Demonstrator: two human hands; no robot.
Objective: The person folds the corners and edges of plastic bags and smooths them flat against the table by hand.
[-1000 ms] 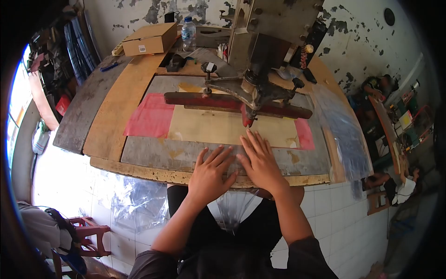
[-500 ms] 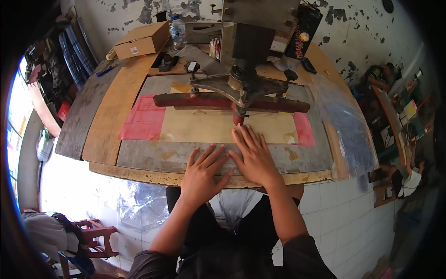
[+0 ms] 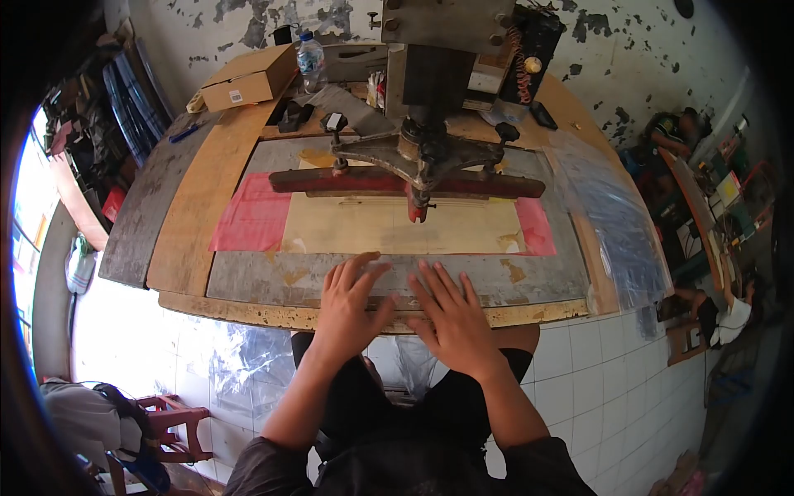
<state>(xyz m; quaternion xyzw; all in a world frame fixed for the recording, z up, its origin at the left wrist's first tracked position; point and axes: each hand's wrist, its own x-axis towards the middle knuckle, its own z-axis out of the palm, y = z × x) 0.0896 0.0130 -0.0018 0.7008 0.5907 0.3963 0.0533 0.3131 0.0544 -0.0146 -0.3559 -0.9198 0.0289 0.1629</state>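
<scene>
A grey plate [image 3: 248, 277] is set into the wooden table, with a pale yellow sheet [image 3: 397, 231] on it and pink pieces [image 3: 252, 217] at the sheet's ends. Above the sheet hangs a long dark red bar [image 3: 480, 186] on a metal machine head [image 3: 422, 153]. My left hand [image 3: 351, 306], holding nothing, is over the table's front edge, its fingers bent and apart, slightly blurred. To its right, my right hand [image 3: 451, 322] has its fingers spread over the plate's front part and is empty. Whether either palm touches the surface cannot be told.
A cardboard box [image 3: 248, 78], a water bottle [image 3: 311, 62] and a blue pen [image 3: 184, 133] are at the back left. Clear plastic [image 3: 624, 240] covers the right side. A red stool [image 3: 178, 426] stands lower left. Other people are at the far right [image 3: 678, 132] and lower left.
My right hand has drawn back toward the front edge, away from the red tip under the machine head. My left hand's fingers have bent and lifted. The view has shifted a little.
</scene>
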